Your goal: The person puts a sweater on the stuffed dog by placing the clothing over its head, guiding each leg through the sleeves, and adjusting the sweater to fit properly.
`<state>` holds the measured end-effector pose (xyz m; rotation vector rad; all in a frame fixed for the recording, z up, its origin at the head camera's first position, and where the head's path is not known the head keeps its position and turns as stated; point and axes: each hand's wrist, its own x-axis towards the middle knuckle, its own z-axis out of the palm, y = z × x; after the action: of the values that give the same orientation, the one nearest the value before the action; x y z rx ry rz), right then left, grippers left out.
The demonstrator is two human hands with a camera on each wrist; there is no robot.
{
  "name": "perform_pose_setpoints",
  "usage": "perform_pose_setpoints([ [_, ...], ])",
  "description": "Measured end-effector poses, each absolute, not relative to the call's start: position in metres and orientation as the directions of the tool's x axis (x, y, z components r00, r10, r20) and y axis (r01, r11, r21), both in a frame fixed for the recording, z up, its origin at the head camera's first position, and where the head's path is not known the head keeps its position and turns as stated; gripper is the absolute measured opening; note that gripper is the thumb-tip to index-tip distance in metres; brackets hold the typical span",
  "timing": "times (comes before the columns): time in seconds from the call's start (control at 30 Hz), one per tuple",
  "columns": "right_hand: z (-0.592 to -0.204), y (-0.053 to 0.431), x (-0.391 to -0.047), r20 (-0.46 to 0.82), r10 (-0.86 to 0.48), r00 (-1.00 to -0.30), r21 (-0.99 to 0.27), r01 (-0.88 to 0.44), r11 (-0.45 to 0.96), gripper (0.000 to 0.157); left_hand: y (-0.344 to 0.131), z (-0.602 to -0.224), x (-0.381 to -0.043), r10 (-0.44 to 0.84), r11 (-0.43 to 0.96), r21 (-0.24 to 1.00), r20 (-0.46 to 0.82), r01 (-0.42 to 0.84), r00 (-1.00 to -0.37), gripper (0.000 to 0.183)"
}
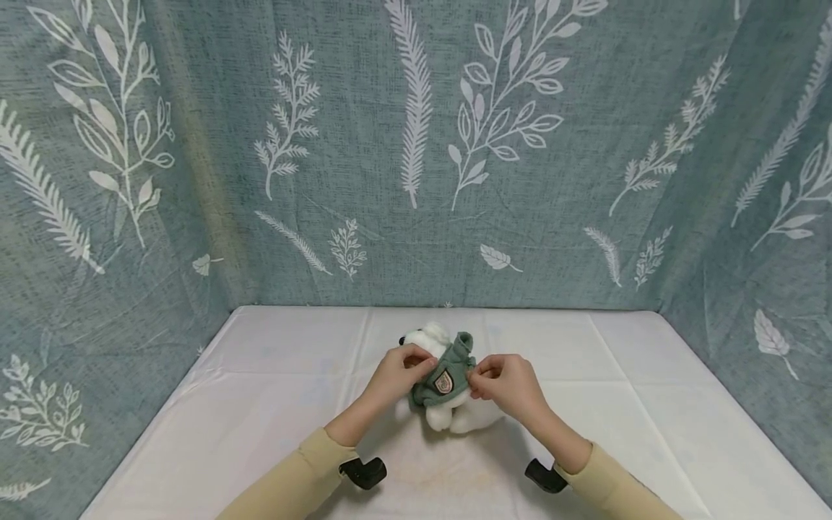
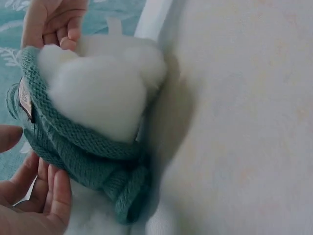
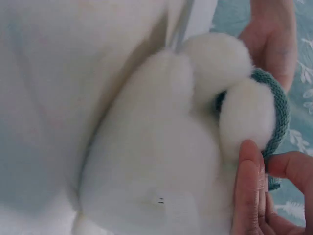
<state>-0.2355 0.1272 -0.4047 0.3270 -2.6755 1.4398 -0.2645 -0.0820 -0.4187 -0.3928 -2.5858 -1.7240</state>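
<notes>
A white plush toy (image 1: pixel 477 417) lies on the table with its head toward the left, wearing a green knitted sweater (image 1: pixel 425 393) that bears a shield-shaped patch (image 1: pixel 444 381). At the sweater's neck end, my left hand (image 1: pixel 395 377) pinches the knit between thumb and fingers. My right hand (image 1: pixel 510 383) pinches the sweater's rolled hem on the opposite side, as the right wrist view shows, where its fingertips (image 3: pixel 249 152) touch the white fur. One sleeve (image 2: pixel 129 198) hangs loose in the left wrist view. The toy's face is mostly turned away.
White cloth covers the table (image 1: pixel 624 419). A grey-green curtain (image 1: pixel 364 159) with white leaf prints surrounds the back and sides. Black devices (image 1: pixel 364 473) sit at both wrists, by the beige sleeves (image 1: pixel 292 480).
</notes>
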Motion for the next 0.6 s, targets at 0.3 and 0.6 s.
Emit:
perform_pose_setpoints([
  [0.3, -0.41, 0.131, -0.23, 0.38, -0.271, -0.885, -0.587, -0.457, 0.669, 0.013, -0.078, -0.416, -0.266, 0.254, 0.321, 0.934, 0.076, 0.158, -0.964, 0.023],
  [0.6, -0.422, 0.136, -0.227, 0.524, -0.427, -0.737, -0.301, -0.629, 0.716, 0.011, -0.09, -0.423, -0.266, 0.366, 0.43, 0.851, 0.141, 0.302, -0.92, 0.012],
])
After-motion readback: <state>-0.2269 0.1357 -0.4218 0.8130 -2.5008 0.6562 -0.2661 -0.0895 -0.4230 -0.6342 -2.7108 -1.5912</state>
